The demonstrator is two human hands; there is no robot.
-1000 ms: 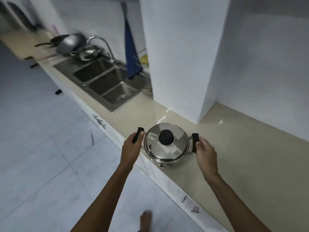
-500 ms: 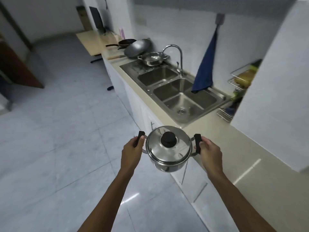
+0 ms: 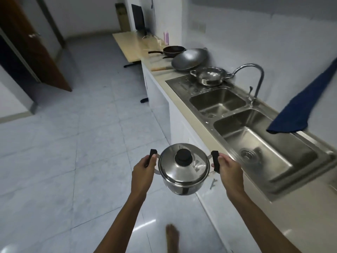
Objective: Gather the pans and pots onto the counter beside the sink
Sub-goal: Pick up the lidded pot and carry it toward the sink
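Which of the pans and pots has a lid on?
The steel pot gripped by the left hand and right hand; the frying pan, wok and small steel pan farther along the counter are uncovered.

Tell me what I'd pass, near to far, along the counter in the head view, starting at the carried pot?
lidded pot → near sink basin → far sink basin → small steel pot → wok → black frying pan

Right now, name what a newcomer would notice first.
The lidded steel pot, held over the floor by its side handles in left hand and right hand. The double sink runs along the right; beyond it sit a small pot, a wok and a frying pan.
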